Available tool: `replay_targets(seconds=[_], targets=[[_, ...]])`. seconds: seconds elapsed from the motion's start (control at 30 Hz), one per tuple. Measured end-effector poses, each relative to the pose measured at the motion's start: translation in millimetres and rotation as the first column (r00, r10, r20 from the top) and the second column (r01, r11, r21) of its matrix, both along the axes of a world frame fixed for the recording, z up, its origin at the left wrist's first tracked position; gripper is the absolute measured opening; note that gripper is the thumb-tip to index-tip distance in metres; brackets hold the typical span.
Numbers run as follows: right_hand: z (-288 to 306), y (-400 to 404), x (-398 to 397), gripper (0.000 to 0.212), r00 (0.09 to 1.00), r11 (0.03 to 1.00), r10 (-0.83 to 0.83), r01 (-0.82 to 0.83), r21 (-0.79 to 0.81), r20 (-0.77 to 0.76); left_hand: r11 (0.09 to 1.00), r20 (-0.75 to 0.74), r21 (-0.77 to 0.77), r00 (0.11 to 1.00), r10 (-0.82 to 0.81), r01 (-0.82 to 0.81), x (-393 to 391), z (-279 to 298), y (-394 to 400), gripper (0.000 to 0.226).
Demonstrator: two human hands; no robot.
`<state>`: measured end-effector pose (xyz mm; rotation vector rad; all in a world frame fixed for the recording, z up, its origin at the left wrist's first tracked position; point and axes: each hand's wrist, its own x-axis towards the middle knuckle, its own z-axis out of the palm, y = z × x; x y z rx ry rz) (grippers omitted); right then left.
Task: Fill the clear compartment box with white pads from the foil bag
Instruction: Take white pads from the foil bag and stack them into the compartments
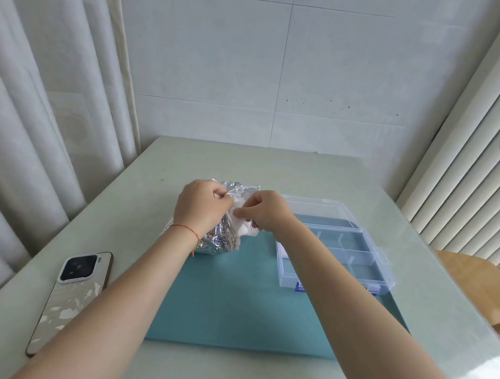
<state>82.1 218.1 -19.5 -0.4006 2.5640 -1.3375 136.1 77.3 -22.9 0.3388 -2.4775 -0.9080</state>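
**padfan22:** Two hands on the foil bag (223,237) at once. Left hand (200,206) has its fingers curled, pinching the bag's top edge on the left side. Right hand (266,211) is curled too, pinching at the opening where the white pads (244,229) poke out. Can't tell if it's got hold of a pad or only the bag's edge.

**boxsorter:** Where's the bag sitting?

**padfan22:** Upright at the far edge of the teal mat (244,301), middle of the table (317,176). Red string bracelet (185,229) on the left wrist, just in front of it.

**boxsorter:** And the box?

**padfan22:** Clear compartment box (353,255) is to the right of the bag, near it but not touching, lid flipped open toward the wall. It sits partly on the mat. The right forearm covers its left side, so I can't see those compartments; the ones showing have no pads in them.

**boxsorter:** Anything else around?

**padfan22:** Phone (71,301) lying camera-up on the left side of the table, well apart from the bag. Wooden chair (479,282) at the right edge.
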Motion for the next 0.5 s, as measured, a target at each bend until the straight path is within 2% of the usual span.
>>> replay_targets(seconds=[0.13, 0.27, 0.33, 0.43, 0.5], targets=[[2, 0, 0, 0.030, 0.969, 0.993, 0.024, 0.005, 0.116, -0.247, 0.998, 0.021, -0.052, 1.000, 0.020, -0.019, 2, 2, 6, 0.012], [3, 9, -4, 0.021, 0.956, 0.998, -0.002, 0.021, 0.062, -0.294, 0.999, 0.006, -0.021, 0.999, 0.034, -0.034, 1, -2, 2, 0.013], [2, 13, -7, 0.019, 0.971, 0.999, -0.046, 0.046, -0.003, -0.234, 0.999, -0.003, -0.020, 0.999, 0.041, -0.041, 1, -4, 1, 0.015], [-3, 17, -11, 0.017, 0.997, 0.982, -0.072, 0.069, -0.176, -0.012, 0.999, 0.003, -0.019, 0.999, 0.045, -0.045, 1, -5, 1, 0.017], [-6, 19, -11, 0.015, 0.994, 0.967, -0.083, 0.099, -0.237, 0.074, 0.999, 0.007, -0.019, 0.999, 0.038, -0.038, 1, -5, 3, 0.022]])
